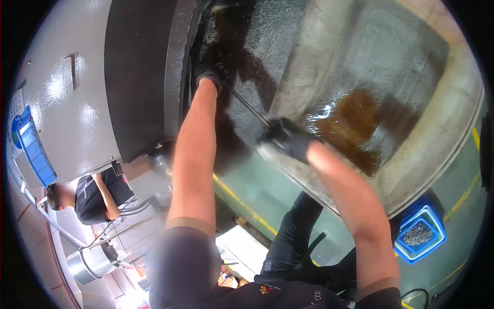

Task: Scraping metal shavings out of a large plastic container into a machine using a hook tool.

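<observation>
A: Where to start?
B: With the wide grey tray [445, 121], thick and pale at the rim, as landmark for all the rest.

A: And the metal rod [248, 105]?
B: Just beyond the tray's left rim, slanting over a dark, wet, speckled surface [275, 46], with the near end close to the tray's near left corner.

A: Any grip on it?
B: Yes, by the right hand [285, 136]: black-gloved, slightly blurred, wrapped around the near end of the rod, above that same corner of the tray.

A: And the left hand [208, 80]?
B: Also black-gloved, at the far end of the rod, well left of the tray. Seems to meet the rod there, but too deep in shadow; cannot tell whether clenched on it or only touching.

A: Inside the tray?
B: A glossy brown patch [355, 116], spread across the bottom.

A: Around the tray?
B: Just beside the near right edge, a blue bin [436, 232] with small metal pieces [418, 234] inside. Below the tray, a green floor [463, 175] with a yellow line [247, 206]. Left of the tray, a light grey cabinet [82, 92] with a dark panel [136, 77]; also well left, a co-worker [103, 198] in a dark short-sleeved top.
</observation>
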`<state>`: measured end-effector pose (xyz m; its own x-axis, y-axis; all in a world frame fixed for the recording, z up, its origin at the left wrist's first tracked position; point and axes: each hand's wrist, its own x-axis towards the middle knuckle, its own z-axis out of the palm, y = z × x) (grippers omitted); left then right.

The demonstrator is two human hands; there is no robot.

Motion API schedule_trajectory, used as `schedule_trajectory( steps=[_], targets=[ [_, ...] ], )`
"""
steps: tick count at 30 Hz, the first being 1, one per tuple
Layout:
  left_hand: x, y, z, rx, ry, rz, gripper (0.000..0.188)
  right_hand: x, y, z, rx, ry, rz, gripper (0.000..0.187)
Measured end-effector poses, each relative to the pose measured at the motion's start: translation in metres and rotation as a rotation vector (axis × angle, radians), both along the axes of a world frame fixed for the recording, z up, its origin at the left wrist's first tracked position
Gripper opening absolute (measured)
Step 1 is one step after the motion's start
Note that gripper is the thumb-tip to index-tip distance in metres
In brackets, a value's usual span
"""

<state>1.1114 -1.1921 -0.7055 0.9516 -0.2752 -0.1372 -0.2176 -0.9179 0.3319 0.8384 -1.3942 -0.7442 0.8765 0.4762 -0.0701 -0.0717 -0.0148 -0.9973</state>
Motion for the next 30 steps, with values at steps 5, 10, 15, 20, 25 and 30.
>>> schedule_trajectory(
  steps=[5, 10, 15, 20, 25, 30],
  targets=[
    [-0.006, 0.013, 0.004, 0.495, -0.192, -0.046, 0.063, 0.021, 0.003, 0.033, -0.123, -0.236, 0.126, 0.021],
    [-0.016, 0.025, -0.014, 0.803, -0.327, -0.065, 0.063, -0.106, -0.142, 0.119, -0.159, 0.571, 0.199, 0.019],
    [-0.058, -0.061, 0.010, 0.622, -0.260, -0.293, 0.050, -0.219, -0.232, 0.162, 0.475, 1.616, -0.163, 0.025],
    [-0.036, 0.055, -0.002, 0.354, 0.054, 0.233, 0.025, -0.234, -0.274, 0.214, 0.158, 0.872, 0.027, 0.028],
    [-0.130, -0.173, 0.028, 0.585, 0.559, 0.163, 0.023, -0.358, -0.309, 0.195, 0.901, 1.781, -0.671, 0.029],
    [-0.186, -0.130, 0.081, -0.258, 0.449, 0.640, 0.027, -0.354, -0.303, 0.242, 0.790, 1.770, -0.739, 0.037]
  ],
)
